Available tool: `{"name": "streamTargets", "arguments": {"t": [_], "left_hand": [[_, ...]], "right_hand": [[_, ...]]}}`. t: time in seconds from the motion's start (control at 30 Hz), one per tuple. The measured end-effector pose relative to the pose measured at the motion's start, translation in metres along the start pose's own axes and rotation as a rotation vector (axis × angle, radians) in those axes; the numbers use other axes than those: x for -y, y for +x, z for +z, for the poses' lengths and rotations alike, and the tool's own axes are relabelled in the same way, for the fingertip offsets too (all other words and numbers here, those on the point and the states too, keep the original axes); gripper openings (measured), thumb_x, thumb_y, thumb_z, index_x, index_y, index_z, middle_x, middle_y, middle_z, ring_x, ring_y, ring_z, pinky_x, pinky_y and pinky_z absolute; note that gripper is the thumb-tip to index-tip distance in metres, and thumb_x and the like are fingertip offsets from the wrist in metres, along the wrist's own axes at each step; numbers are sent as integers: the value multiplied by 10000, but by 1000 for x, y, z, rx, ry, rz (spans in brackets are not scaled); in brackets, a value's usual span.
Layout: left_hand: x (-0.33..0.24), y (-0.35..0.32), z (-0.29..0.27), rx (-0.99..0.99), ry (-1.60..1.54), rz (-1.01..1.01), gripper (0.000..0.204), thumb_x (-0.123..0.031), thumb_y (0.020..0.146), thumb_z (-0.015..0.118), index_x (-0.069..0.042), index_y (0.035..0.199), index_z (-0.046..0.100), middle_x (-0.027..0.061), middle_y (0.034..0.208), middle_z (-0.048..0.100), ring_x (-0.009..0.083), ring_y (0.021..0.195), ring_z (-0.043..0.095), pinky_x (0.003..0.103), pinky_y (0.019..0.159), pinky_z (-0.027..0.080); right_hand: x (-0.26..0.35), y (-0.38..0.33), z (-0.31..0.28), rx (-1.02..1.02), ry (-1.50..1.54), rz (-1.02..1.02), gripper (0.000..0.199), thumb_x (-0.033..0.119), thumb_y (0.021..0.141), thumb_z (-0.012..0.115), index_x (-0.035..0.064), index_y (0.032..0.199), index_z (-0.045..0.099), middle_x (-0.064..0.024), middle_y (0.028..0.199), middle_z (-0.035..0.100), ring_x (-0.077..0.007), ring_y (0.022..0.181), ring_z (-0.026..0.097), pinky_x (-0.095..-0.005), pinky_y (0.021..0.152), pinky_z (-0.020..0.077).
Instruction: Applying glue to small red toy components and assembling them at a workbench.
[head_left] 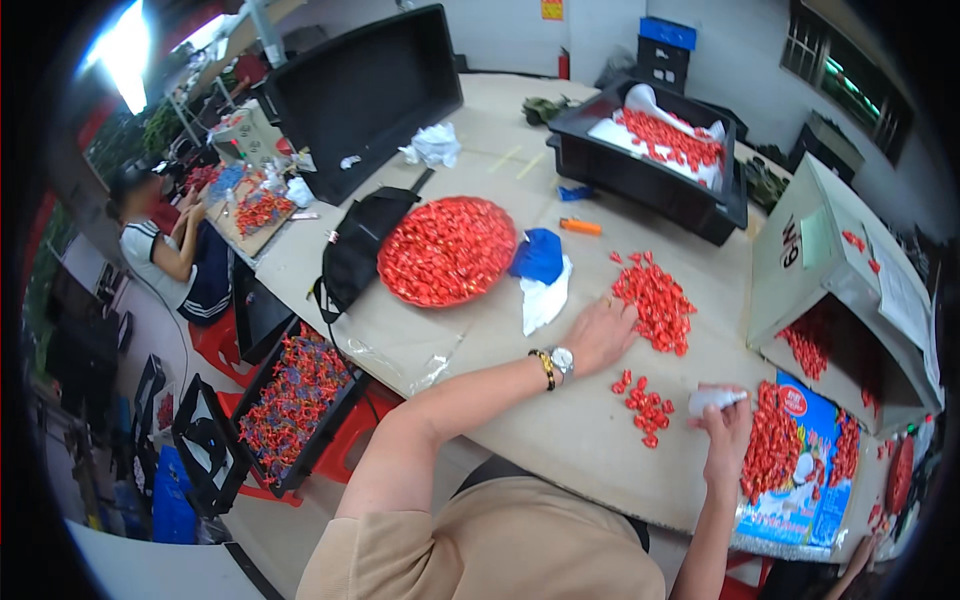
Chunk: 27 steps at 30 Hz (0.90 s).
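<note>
The right hand (727,425) grips a small white thing (712,401); I can't tell if the left hand (600,338) holds red pieces (655,305). A printed blue bag (822,408) lies on the tan table (550,422).

I log large dark characters (790,243) on the cream box (815,262) and pale lettering within a red oval (792,401) on the blue printed package (826,402). The red-and-yellow wall notice (551,10) is too small for me to read.

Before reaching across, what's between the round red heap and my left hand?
Head view: blue-and-white material lies between the round red heap and your left hand.
</note>
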<state>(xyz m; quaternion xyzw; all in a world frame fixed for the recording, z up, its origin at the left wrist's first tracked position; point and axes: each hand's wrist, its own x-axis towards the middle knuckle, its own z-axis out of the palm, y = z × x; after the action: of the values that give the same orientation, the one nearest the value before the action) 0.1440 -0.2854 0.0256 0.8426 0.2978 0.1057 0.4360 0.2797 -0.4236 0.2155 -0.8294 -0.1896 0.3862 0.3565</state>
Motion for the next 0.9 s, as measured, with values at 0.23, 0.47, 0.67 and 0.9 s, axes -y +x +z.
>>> {"name": "streamTargets", "arguments": {"t": [0.23,0.47,0.67,0.9], "left_hand": [[-21,-16,37,96,-6,254,183,-244,889,559,-61,894,549,143,778,638,327,705,645,421,625,515],[-29,-2,51,31,-167,327,189,-221,829,620,-42,807,564,154,697,627,334,691,647,412,569,498],[-37,25,54,-51,-739,-178,226,-197,792,683,-15,732,563,133,558,572,239,562,592,366,533,468],[-71,41,17,258,-2201,-1040,291,-384,911,604,-113,823,544,-2,691,545,90,490,474,210,407,374]], "right_hand": [[-14,-70,-21,-234,142,137,350,114,979,398,20,1315,373,-145,1124,531,-236,944,615,-315,621,579],[-22,-106,-37,-385,85,112,440,138,1001,365,80,1435,315,-92,1069,501,-174,922,557,-276,618,542],[-10,-117,-35,-461,61,119,471,103,993,386,104,1457,307,-58,1038,506,-143,910,548,-256,667,505],[11,-108,-31,-411,59,35,532,52,949,426,88,1467,311,-49,1058,488,-137,919,543,-265,708,488]]}}
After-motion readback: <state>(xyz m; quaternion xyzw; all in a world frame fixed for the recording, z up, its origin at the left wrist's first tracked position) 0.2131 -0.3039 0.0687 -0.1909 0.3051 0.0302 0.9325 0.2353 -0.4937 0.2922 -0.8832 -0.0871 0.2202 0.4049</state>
